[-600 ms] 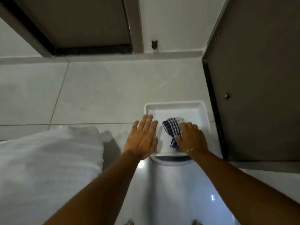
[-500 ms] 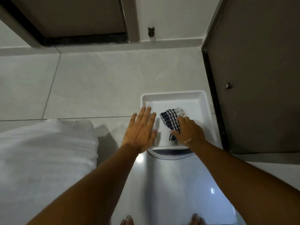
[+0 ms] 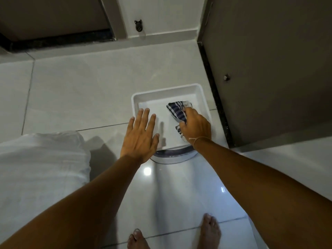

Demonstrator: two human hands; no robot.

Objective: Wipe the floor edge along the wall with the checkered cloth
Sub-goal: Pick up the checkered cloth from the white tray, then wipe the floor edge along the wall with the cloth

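Where the right hand (image 3: 195, 127) lay flat over the checkered cloth (image 3: 177, 110) half a second ago, it has now curled its fingers round it and bunched it up, so the cloth is gripped, not just covered; looks like the pick-up step, wiping not begun. The left hand (image 3: 141, 135) has stayed open, fingers spread, palm down over the near-left rim of the white tray (image 3: 134, 100), holding nothing. View has tipped down too: bare feet (image 3: 210, 230) now show at the near edge. Cloth sits inside the tray, right half, crumpled; dark blue-and-white checks, a paler fringe at the far end, one corner poking out below the thumb. Cannot tell if it is wet. Tray rests on the tiled floor (image 3: 89, 97) beside the dark door (image 3: 269, 69) on the right. Floor edge along the far wall (image 3: 161, 15), by the skirting (image 3: 161, 35), is well apart from the cloth, so the cloth must be carried there next. A white bundle (image 3: 39, 168) lies left, near.
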